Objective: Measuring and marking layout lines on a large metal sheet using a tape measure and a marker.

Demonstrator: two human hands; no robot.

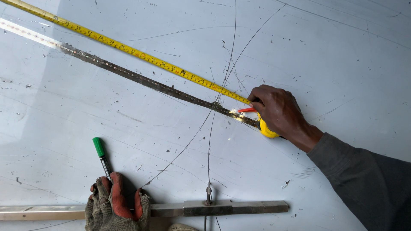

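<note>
**A:** Item one, far left: what lay there?

**B:** A gloved hand (114, 204) in a worn red-and-grey work glove, at the bottom edge. I could not tell whose it was, nor whether it was my left. It was curled around a green-capped marker (102, 157) and rested on a square metal bar (180, 208) lying flat along the sheet.

**A:** Item two, moving right?

**B:** A yellow tape measure blade (128, 48), drawn out slantwise from the upper left. Just beside it, nearly parallel, a dark perforated metal strip (141, 79). Both lay flat on the scratched steel sheet (334, 55).

**A:** Item three, the right hand?

**B:** My right hand (278, 113) was bare and closed over the yellow tape measure case (269, 130), with a red pencil-like marker (247, 110) pinched in the same grip, its tip at the strip's end where the scribed arcs (209, 141) crossed.

**A:** Handling note?

**B:** I judged the blade needed to be taut and flat, the case pressed down firmly, and the tip kept hard against the strip so the mark landed on the crossing.
</note>
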